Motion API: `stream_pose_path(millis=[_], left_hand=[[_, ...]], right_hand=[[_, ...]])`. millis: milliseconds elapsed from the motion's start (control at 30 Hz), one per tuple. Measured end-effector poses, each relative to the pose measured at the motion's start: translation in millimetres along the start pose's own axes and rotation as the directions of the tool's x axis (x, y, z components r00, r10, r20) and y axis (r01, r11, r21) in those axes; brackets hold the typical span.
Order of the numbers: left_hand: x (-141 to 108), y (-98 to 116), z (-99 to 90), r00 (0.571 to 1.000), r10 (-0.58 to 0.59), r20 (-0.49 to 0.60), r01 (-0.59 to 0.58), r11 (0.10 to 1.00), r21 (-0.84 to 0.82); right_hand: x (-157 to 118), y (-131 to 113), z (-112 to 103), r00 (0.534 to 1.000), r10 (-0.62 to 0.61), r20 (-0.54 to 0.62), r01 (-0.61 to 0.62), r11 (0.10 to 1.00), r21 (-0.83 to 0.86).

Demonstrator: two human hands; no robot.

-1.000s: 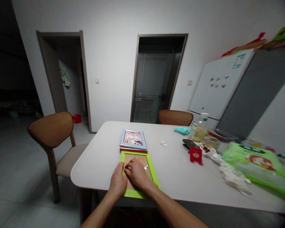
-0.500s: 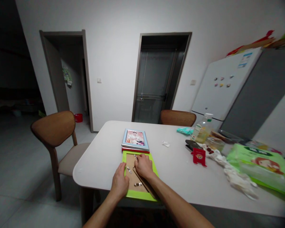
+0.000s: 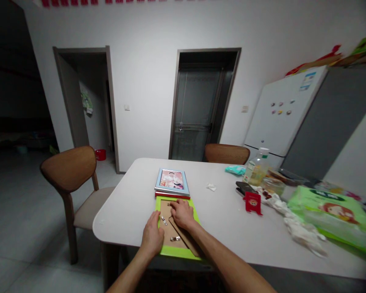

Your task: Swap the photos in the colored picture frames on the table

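Observation:
A lime-green picture frame (image 3: pixel 173 251) lies face down at the table's near edge, its brown backing board (image 3: pixel 167 231) and hinged stand showing. My left hand (image 3: pixel 152 234) grips the frame's left side, thumb toward the board. Bent over the upper part of the board, my right hand (image 3: pixel 182 212) has its fingertips closed at a small metal clip (image 3: pixel 168 204), which they partly cover. Two more metal clips show: one on the left (image 3: pixel 164 220) and one at the bottom (image 3: pixel 175 239). Just beyond, a light-blue frame with a photo (image 3: pixel 171 180) rests on a red frame (image 3: pixel 172 195).
On the right of the white table (image 3: pixel 122 211) are a red stand (image 3: pixel 253 202), a dark phone-like object (image 3: pixel 245 187), a bottle (image 3: pixel 256 167), crumpled tissues (image 3: pixel 305 234) and a green tissue pack (image 3: pixel 332 215). Wooden chairs stand at the left (image 3: pixel 70 169) and far side (image 3: pixel 227 153).
The view has tilted slightly upward. My right fingers have shifted a little at the upper clip, which now looks turned. My left hand keeps its place on the frame.

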State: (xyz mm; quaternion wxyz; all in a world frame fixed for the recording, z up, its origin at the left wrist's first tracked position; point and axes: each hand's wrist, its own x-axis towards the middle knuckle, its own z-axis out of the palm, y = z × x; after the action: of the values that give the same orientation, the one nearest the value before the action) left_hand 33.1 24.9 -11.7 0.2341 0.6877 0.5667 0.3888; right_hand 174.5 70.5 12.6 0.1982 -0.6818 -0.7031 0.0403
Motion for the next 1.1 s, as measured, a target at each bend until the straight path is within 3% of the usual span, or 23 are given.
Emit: stream_pose_path(millis=[133,200,267,400,733,833,1100], left_hand=[[-0.3,-1.1,-0.1,1.0,-0.003,0.013,0.003,1.0,0.029],[-0.4,-1.0,0.2,1.0,-0.013,0.017,0.013,0.999,0.034],[-0.5,-0.2,0.3,1.0,-0.023,0.017,0.023,0.999,0.036],[-0.9,2.5,-1.0,0.999,-0.028,0.018,0.027,0.999,0.038],[1.1,2.4,-2.5,0.999,-0.052,0.003,0.052,0.998,-0.022],[1.7,3.7,-3.8,0.998,-0.062,-0.005,0.061,0.996,-0.071],[5.7,5.6,-10.2,0.995,-0.1,0.028,0.104,0.947,-0.304]], right_hand=[[-28.9,13.3,-21.2,0.987,-0.161,0.03,0.155,0.979,0.132],[-45.8,19.0,-28.4,0.942,-0.316,0.11,0.283,0.927,0.246],[-58.7,20.0,-30.4,0.906,-0.396,0.149,0.338,0.89,0.307],[-67.3,12.8,-24.3,0.94,-0.336,0.065,0.307,0.911,0.277],[-60.5,15.2,-21.6,0.985,-0.174,0.018,0.164,0.955,0.246],[-56.8,13.6,-21.9,0.994,-0.108,-0.002,0.105,0.959,0.265],[-51.2,3.5,-41.6,0.994,-0.096,-0.058,0.107,0.964,0.244]])
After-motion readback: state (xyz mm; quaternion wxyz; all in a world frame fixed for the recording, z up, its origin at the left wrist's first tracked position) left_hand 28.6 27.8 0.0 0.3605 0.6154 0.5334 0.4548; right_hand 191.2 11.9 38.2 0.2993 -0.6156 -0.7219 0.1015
